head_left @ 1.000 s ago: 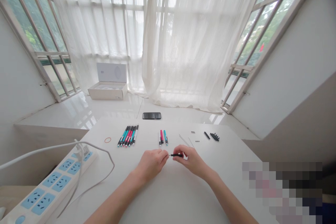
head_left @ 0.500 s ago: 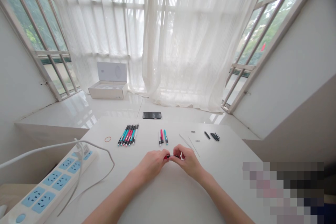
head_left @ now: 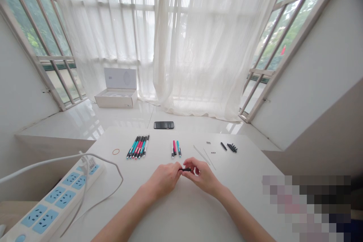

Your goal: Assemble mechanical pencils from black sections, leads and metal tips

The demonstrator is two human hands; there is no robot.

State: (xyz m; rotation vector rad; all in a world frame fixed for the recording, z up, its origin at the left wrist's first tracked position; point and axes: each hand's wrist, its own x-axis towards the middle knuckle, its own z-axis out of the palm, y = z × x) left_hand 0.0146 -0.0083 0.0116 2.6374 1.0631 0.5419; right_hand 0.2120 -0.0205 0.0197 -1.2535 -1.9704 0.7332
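Observation:
My left hand (head_left: 168, 176) is closed around one end of a pen (head_left: 185, 169). Only a short black length of that pen shows between the hands; the rest is covered by my fingers. At its other end, the thumb and fingers of my right hand (head_left: 202, 174) curl about the black part in a loose pinch. Just beyond the hands lie a few pen barrels (head_left: 175, 147), one red, one blue and one pale. Thin refill rods (head_left: 202, 155) rest on the table to the right of them.
Several assembled pens (head_left: 138, 146) lie in a row at left, near a rubber band (head_left: 116, 151). Black grips (head_left: 232, 147) and small springs (head_left: 213, 152) sit at right. A phone (head_left: 163, 125), an open white box (head_left: 115, 100) and a power strip (head_left: 53, 200) with cables surround the area.
The red bit that showed by my left hand is now hidden, and more of the black part shows. My right fingers have opened slightly around it.

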